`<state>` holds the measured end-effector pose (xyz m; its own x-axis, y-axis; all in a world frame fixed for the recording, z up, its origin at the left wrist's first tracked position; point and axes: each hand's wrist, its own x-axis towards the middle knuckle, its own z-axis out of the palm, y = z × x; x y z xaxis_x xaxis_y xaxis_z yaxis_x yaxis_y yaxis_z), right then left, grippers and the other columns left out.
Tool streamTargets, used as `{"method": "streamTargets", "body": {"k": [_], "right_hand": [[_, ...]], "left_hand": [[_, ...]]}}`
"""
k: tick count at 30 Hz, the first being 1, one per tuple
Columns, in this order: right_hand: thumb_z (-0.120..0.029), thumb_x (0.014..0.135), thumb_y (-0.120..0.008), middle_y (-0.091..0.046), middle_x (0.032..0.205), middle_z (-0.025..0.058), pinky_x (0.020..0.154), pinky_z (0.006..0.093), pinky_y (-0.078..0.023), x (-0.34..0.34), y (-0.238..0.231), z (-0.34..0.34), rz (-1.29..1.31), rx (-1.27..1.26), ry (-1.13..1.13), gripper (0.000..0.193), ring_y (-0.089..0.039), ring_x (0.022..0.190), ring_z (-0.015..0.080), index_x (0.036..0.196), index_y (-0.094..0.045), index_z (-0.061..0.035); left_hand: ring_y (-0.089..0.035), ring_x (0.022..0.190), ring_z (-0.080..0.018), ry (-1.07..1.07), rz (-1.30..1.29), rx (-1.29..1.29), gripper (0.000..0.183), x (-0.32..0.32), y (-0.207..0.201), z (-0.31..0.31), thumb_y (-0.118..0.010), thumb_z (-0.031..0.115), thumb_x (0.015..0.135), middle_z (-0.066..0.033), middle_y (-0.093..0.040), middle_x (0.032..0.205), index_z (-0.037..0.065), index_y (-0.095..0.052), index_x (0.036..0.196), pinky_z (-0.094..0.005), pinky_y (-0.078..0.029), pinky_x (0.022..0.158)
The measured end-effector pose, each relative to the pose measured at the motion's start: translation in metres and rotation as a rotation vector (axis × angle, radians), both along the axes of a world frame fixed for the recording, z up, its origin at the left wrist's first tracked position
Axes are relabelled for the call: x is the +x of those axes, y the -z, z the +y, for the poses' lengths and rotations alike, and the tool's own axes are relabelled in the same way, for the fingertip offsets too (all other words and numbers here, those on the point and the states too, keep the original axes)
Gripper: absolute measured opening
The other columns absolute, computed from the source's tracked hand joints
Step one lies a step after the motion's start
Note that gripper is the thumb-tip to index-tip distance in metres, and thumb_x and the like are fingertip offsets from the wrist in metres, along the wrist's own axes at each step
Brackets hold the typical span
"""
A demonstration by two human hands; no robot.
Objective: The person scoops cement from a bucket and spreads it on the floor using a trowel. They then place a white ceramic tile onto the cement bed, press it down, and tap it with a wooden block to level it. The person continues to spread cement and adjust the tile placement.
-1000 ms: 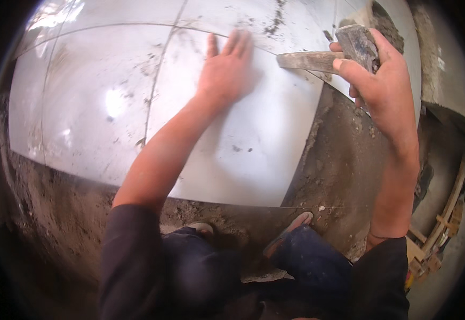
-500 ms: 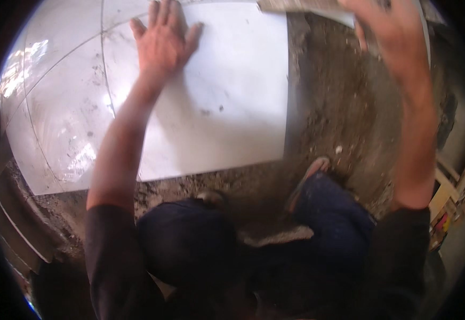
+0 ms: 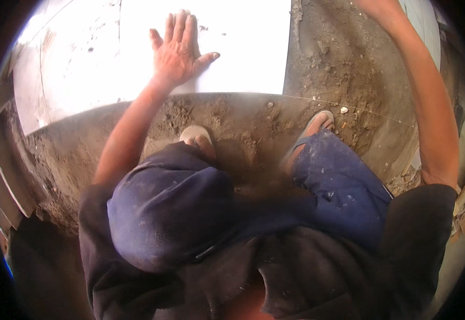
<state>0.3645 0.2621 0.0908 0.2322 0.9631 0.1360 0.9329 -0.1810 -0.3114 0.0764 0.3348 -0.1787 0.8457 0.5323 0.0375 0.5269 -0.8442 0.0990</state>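
My left hand (image 3: 176, 53) lies flat with its fingers spread on a large glossy white floor tile (image 3: 248, 50). The palm rests near the tile's near edge, with the thumb pointing right. My right arm reaches up to the far right, where only the wrist side of my right hand (image 3: 379, 6) shows at the upper rim. Its fingers are cut off by the picture edge, so whatever they touch or hold is hidden. Below the hand lies bare brown soil (image 3: 344, 64) next to the tile's right edge.
A thin string (image 3: 366, 110) runs across the soil just past my sandalled feet (image 3: 318, 125). More pale tile (image 3: 422, 26) borders the soil at the upper right. Scrap wood (image 3: 464, 208) lies at the far right, and long boards or slabs (image 3: 11, 165) at the left.
The view has shifted so the tile and both hands sit higher. My right hand and the brownish strip beside it have mostly left the picture. My left hand remains flat on the tile.
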Motion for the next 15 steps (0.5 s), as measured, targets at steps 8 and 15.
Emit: {"method": "streamTargets", "body": {"k": [8, 15], "right_hand": [[-0.014, 0.087, -0.07, -0.07, 0.099, 0.0042, 0.079, 0.0285, -0.051, -0.042, -0.015, -0.082, 0.321, -0.243, -0.185, 0.035, -0.063, 0.085, 0.0109, 0.119, -0.062, -0.0024], [-0.014, 0.086, -0.073, -0.071, 0.104, 0.0047, 0.077, 0.0285, -0.052, -0.053, -0.001, -0.109, 0.241, -0.223, -0.237, 0.038, -0.063, 0.082, 0.0118, 0.121, -0.063, -0.0032]], "left_hand": [[-0.008, 0.153, -0.0388, -0.251, -0.042, -0.015, 0.104, -0.052, -0.013, -0.026, -0.031, 0.082, 0.087, -0.0193, -0.018, 0.164, 0.006, -0.022, 0.157, -0.0638, -0.001, 0.119], [-0.008, 0.152, -0.0396, -0.285, 0.054, -0.312, 0.088, -0.041, -0.071, -0.027, -0.046, 0.054, 0.096, -0.0252, -0.016, 0.163, -0.006, -0.02, 0.154, -0.0567, -0.002, 0.123]]}}
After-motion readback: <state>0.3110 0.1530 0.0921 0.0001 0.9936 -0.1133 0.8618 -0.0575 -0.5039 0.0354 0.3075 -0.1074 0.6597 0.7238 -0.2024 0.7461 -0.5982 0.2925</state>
